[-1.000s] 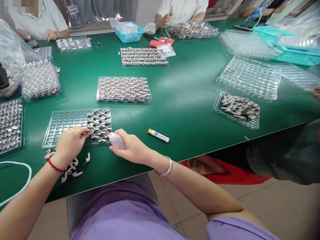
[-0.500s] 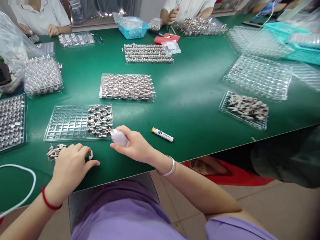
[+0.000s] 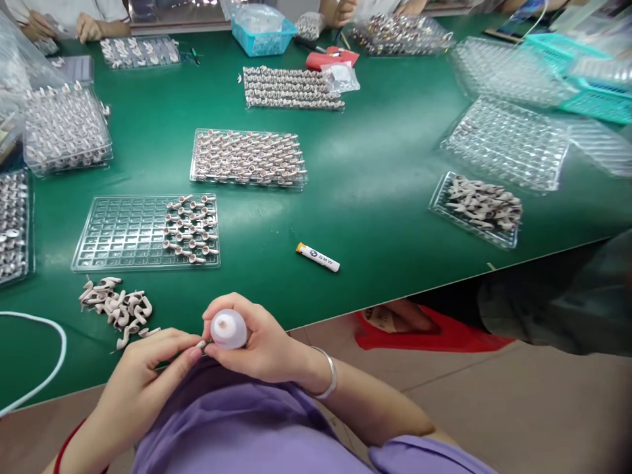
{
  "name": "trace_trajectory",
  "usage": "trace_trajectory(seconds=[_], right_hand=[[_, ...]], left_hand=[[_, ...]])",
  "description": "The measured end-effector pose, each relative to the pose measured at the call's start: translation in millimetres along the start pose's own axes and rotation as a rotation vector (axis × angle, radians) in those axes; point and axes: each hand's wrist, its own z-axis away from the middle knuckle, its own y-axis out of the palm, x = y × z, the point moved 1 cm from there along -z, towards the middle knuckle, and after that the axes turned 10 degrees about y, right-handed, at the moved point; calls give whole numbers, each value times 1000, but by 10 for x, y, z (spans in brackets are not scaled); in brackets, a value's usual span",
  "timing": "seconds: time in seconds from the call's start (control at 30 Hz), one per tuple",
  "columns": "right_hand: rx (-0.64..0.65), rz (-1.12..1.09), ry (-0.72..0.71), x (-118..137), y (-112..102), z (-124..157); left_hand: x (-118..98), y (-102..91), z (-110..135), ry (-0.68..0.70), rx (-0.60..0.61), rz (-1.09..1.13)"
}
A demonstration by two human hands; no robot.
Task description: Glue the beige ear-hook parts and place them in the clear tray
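Near the table's front edge, my right hand (image 3: pixel 261 342) is closed around a small white squeeze bottle (image 3: pixel 229 329), its nozzle pointing up toward me. My left hand (image 3: pixel 153 368) pinches a small beige earbud shell (image 3: pixel 200 345) between thumb and fingertips, right beside the bottle; most of the shell is hidden by the fingers. To the left lies a loose pile of beige earbud shells (image 3: pixel 118 304). Behind it is a clear plastic tray (image 3: pixel 118 230) with a grid of pockets, its right part filled with shells standing in rows.
A white tube with a yellow end (image 3: pixel 318 257) lies to the right. Farther back are a full tray (image 3: pixel 249 159), another row-filled tray (image 3: pixel 291 89) and a blue basket (image 3: pixel 263 39). Clear trays (image 3: pixel 508 141) lie at right. A white cable (image 3: pixel 62 355) curves at left. Co-workers' hands (image 3: pixel 89 27) show across the table.
My left hand has lifted an earbud shell from the pile and moved right, toward my body. My right hand has drawn the bottle back from the tray, tilting its nozzle upward.
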Motion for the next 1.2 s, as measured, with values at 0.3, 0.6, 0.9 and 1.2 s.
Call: trace_trajectory(seconds=[0.3,0.6,0.9,1.2], right_hand=[[79,-5,4,-65,31,27],[48,-69,21,-87,78,57],[59,-62,113,-41,44,77],[-158,280,18,-193,-42,398]], left_hand=[[73,80,126,-170,33,246],[175,166,193,-215,-6,391],[164,188,227,-260,-85,387],[246,182,502,160,-434,-351]])
